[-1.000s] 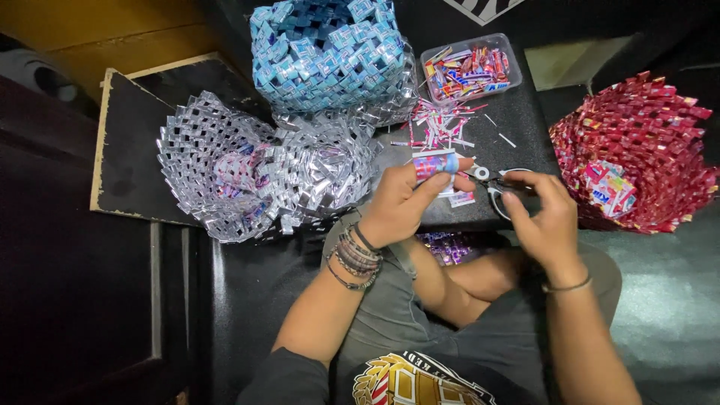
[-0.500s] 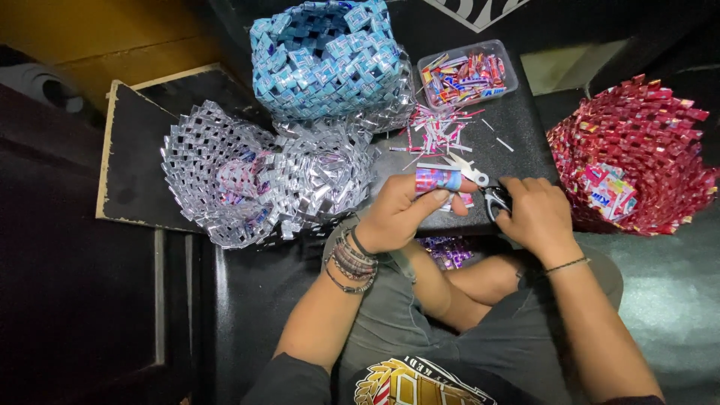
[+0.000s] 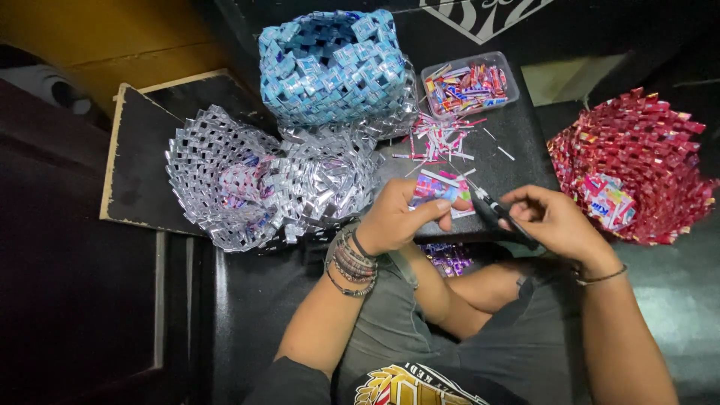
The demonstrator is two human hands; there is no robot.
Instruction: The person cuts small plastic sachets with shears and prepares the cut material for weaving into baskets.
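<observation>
- the left hand (image 3: 394, 217), just left of the frame's centre, is closed around a colourful wrapper (image 3: 439, 191), thumb on top; most of the wrapper is hidden behind the fingers, so its full shape cannot be made out.
- the right hand (image 3: 559, 221), right of centre, grips dark-handled scissors (image 3: 495, 210); the handles are buried in the palm and only the blades show, pointing toward the wrapper's edge. whether the blades touch the wrapper is hard to tell.
- both hands hover over a dark board (image 3: 517, 172) in the middle of the frame, its lower edge covered by the hands.
- cut paper strips (image 3: 439, 142) lie scattered on the board just above the hands.
- a clear plastic tub (image 3: 469, 82) of wrapper pieces sits at upper centre, beside a blue woven basket (image 3: 330, 64).
- two silver woven baskets (image 3: 262, 180) overlap at centre left, partly tucked under the blue one.
- a red woven basket (image 3: 645, 157) at the right edge is cut off by the frame.
- more wrappers (image 3: 448, 257) show dimly below the board, between the person's knees, half hidden.
</observation>
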